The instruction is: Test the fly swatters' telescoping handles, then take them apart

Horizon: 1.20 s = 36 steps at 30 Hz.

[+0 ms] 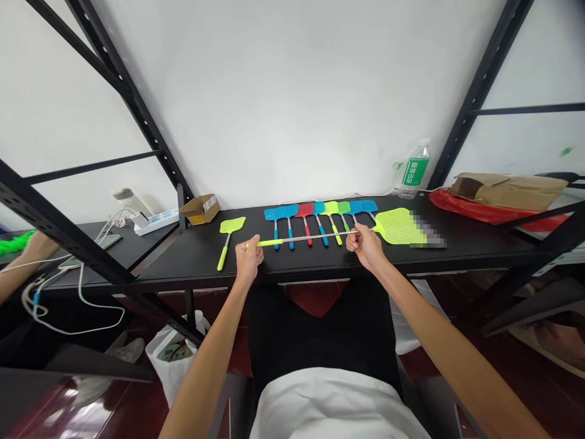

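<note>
Crosswise, a yellow swatter (393, 227) is being held, the left hand (249, 261) clasping its handle (270, 242), the right hand (365, 245) pinching its rod (301, 238).

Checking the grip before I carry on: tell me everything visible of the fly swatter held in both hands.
The fly swatter has a slim yellow-green handle, a thin silvery rod that looks metal, and a broad, perforated yellow-green head that looks plastic. It stretches sideways over the black table, head toward the person's right. The left hand grips the handle; the right hand holds the rod near the head. Pixelation hides the head's outer end.
</note>
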Each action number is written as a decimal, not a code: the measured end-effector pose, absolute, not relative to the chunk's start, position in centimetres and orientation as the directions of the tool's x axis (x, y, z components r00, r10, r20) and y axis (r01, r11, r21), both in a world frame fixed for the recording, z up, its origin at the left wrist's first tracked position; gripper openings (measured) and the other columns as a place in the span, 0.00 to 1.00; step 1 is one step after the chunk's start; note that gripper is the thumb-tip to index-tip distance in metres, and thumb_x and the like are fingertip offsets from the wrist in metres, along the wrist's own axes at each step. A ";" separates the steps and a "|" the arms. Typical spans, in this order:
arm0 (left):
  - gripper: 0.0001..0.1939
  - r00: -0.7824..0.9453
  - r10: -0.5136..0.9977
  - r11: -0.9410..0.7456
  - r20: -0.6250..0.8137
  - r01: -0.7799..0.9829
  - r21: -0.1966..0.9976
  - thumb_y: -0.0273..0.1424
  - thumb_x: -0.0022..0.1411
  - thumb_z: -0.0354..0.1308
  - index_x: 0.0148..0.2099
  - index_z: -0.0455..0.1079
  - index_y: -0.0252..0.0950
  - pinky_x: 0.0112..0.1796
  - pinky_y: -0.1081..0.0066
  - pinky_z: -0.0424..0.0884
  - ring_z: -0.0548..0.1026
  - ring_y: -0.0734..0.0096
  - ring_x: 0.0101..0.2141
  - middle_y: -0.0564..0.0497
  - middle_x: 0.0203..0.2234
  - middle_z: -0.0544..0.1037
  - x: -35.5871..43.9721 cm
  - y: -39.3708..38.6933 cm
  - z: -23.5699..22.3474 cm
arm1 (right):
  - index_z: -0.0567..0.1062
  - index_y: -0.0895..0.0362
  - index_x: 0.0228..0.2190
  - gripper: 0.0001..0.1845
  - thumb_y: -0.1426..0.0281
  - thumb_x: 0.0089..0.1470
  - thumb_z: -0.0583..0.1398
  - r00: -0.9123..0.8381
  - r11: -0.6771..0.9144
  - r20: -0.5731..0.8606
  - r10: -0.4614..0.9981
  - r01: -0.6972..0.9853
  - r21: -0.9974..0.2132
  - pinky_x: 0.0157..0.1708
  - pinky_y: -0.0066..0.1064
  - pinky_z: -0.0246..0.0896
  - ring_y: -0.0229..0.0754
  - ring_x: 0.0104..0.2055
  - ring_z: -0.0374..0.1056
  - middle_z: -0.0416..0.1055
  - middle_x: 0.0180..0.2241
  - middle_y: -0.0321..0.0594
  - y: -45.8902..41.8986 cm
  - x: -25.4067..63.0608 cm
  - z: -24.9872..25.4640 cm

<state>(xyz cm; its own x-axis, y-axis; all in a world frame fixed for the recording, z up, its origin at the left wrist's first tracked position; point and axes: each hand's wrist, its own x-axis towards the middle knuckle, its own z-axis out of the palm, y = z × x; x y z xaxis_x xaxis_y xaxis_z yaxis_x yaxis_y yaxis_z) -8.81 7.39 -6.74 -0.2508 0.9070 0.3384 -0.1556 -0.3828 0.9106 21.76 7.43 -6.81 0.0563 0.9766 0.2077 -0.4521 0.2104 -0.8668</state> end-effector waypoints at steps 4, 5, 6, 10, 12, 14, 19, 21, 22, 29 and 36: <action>0.29 -0.211 0.913 -0.384 0.349 -0.162 0.909 0.41 0.57 0.65 0.16 0.52 0.38 0.15 0.77 0.50 0.51 0.83 0.11 0.60 0.10 0.51 -9.0 7.3 -6.7 | 0.63 0.54 0.16 0.22 0.59 0.55 0.63 0.062 0.211 0.205 0.977 -0.452 -0.867 0.18 0.30 0.50 0.34 0.17 0.53 0.56 0.13 0.33 7.4 21.7 -6.7; 0.28 -0.205 0.914 -0.384 0.349 -0.168 0.908 0.41 0.58 0.65 0.16 0.53 0.38 0.15 0.77 0.50 0.52 0.83 0.11 0.60 0.10 0.52 -9.0 7.3 -6.7 | 0.63 0.54 0.16 0.22 0.59 0.55 0.63 0.062 0.210 0.204 0.977 -0.452 -0.867 0.18 0.30 0.50 0.34 0.17 0.53 0.57 0.13 0.33 7.3 21.7 -6.7; 0.28 -0.200 0.915 -0.385 0.350 -0.176 0.906 0.40 0.58 0.65 0.16 0.54 0.38 0.15 0.76 0.51 0.52 0.83 0.11 0.60 0.10 0.53 -9.1 7.3 -6.7 | 0.64 0.54 0.16 0.22 0.59 0.55 0.63 0.061 0.208 0.203 0.977 -0.455 -0.866 0.18 0.30 0.50 0.34 0.17 0.53 0.57 0.13 0.33 7.3 21.7 -6.7; 0.24 -0.186 0.913 -0.399 0.363 -0.219 0.890 0.37 0.58 0.64 0.18 0.57 0.37 0.16 0.76 0.52 0.53 0.83 0.12 0.59 0.11 0.55 -9.2 7.3 -6.7 | 0.65 0.54 0.16 0.21 0.60 0.54 0.63 0.047 0.195 0.196 0.979 -0.465 -0.864 0.18 0.29 0.50 0.34 0.17 0.53 0.57 0.13 0.33 7.3 21.7 -6.7; 0.22 -0.177 0.908 -0.412 0.379 -0.228 0.882 0.35 0.58 0.64 0.19 0.58 0.37 0.16 0.76 0.53 0.54 0.83 0.13 0.59 0.12 0.56 -9.3 7.3 -6.7 | 0.65 0.54 0.16 0.22 0.59 0.55 0.63 0.036 0.192 0.198 0.980 -0.461 -0.866 0.18 0.29 0.49 0.34 0.17 0.52 0.56 0.12 0.33 7.4 21.7 -6.8; 0.21 -0.169 0.904 -0.422 0.391 -0.230 0.877 0.34 0.58 0.64 0.20 0.58 0.37 0.17 0.77 0.54 0.54 0.83 0.14 0.59 0.13 0.56 -9.3 7.3 -6.7 | 0.65 0.54 0.15 0.23 0.59 0.54 0.63 0.032 0.195 0.203 0.979 -0.461 -0.866 0.18 0.29 0.49 0.34 0.17 0.52 0.55 0.12 0.32 7.5 21.7 -6.9; 0.20 -0.156 0.908 -0.417 0.389 -0.234 0.879 0.33 0.58 0.63 0.21 0.56 0.37 0.18 0.77 0.54 0.55 0.83 0.14 0.59 0.14 0.58 -9.4 7.3 -6.7 | 0.67 0.55 0.16 0.22 0.58 0.54 0.64 0.036 0.191 0.198 0.980 -0.471 -0.861 0.18 0.28 0.49 0.34 0.17 0.52 0.56 0.12 0.33 7.8 21.8 -7.3; 0.19 -0.149 0.908 -0.417 0.391 -0.236 0.878 0.33 0.58 0.63 0.22 0.56 0.37 0.18 0.77 0.54 0.55 0.83 0.14 0.59 0.14 0.59 -9.4 7.4 -6.8 | 0.67 0.55 0.17 0.22 0.58 0.55 0.64 0.030 0.188 0.198 0.980 -0.475 -0.860 0.18 0.28 0.50 0.34 0.17 0.53 0.56 0.13 0.32 7.9 21.9 -7.3; 0.18 -0.146 0.908 -0.418 0.393 -0.237 0.877 0.33 0.57 0.62 0.22 0.57 0.37 0.18 0.77 0.54 0.55 0.83 0.14 0.59 0.14 0.59 -9.4 7.4 -6.8 | 0.67 0.54 0.17 0.21 0.58 0.55 0.64 0.028 0.188 0.199 0.980 -0.477 -0.858 0.18 0.28 0.50 0.34 0.17 0.53 0.56 0.13 0.32 7.9 21.9 -7.4; 0.12 -0.133 0.901 -0.434 0.413 -0.233 0.870 0.32 0.58 0.60 0.25 0.62 0.36 0.19 0.77 0.54 0.56 0.83 0.14 0.59 0.15 0.63 -9.6 7.6 -6.9 | 0.69 0.56 0.15 0.23 0.59 0.56 0.63 0.026 0.192 0.205 0.978 -0.475 -0.859 0.19 0.28 0.49 0.33 0.17 0.52 0.56 0.13 0.33 7.8 21.9 -7.3; 0.12 -0.123 0.904 -0.428 0.410 -0.225 0.875 0.32 0.58 0.59 0.25 0.62 0.36 0.19 0.76 0.54 0.56 0.83 0.14 0.58 0.15 0.63 -9.5 7.4 -6.8 | 0.68 0.56 0.15 0.23 0.58 0.55 0.64 0.025 0.190 0.202 0.979 -0.466 -0.864 0.19 0.28 0.49 0.33 0.17 0.52 0.56 0.12 0.33 7.8 21.9 -7.3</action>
